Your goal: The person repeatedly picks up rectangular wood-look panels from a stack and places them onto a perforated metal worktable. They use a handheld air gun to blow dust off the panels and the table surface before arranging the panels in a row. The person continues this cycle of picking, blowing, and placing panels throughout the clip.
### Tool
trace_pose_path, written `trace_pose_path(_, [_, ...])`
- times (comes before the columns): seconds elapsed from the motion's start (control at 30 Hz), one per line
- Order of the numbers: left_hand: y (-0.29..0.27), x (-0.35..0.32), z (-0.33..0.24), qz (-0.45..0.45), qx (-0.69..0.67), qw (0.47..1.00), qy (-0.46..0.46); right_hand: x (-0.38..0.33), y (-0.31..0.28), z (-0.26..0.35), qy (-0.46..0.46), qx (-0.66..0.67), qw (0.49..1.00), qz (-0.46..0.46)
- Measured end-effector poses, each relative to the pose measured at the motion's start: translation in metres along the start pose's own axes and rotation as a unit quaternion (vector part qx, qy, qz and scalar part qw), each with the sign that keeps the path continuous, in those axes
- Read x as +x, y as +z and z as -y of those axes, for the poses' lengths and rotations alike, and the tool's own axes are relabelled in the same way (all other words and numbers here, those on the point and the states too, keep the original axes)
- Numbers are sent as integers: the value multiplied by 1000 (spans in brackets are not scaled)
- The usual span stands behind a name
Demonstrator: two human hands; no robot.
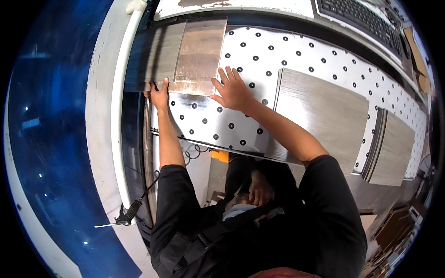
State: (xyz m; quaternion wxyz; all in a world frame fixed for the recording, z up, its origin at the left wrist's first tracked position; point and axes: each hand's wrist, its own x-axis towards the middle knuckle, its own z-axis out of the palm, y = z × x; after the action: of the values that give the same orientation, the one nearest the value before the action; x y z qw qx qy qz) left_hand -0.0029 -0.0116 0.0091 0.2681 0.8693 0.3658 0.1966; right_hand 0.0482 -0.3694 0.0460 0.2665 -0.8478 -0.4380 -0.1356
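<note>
A grey-brown wood-grain panel (160, 51) lies at the far left of the white ball-studded table (222, 125), reaching in toward the blue machine. On its right sits a browner, worn-looking board (200, 48) with a pale scuffed near end. My left hand (158, 96) grips the grey panel's near edge, its thumb up against the edge and its other fingers curled and partly hidden. Spread wide, the fingers of my right hand (233, 90) touch the right edge of the brown board near its front corner. That hand holds nothing.
A larger grey wood-grain panel (324, 111) rests right of my right arm, with a small stack of panels (391, 148) beyond. A white pipe (119, 116) and a black air gun (129, 215) border the left side. A keyboard (364, 21) sits at the upper right.
</note>
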Motion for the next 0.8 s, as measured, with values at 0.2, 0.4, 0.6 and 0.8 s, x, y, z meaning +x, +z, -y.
trace_pose_path(0.2, [4,1,7,-18,-1,1000,16,3,-2,1,-7,-32,999,-8])
trace_pose_path(0.4, [3,-3,-6,-34,74,997,0,3,-6,5,10,-6,1000,-13])
trace_pose_path(0.6, [-6,-11,-21,-35,44,998,12,5,-6,9,24,-31,998,45])
trace_pose_path(0.8, [-1,-13,-18,-23,85,996,-7,1,-8,8,27,-24,998,54])
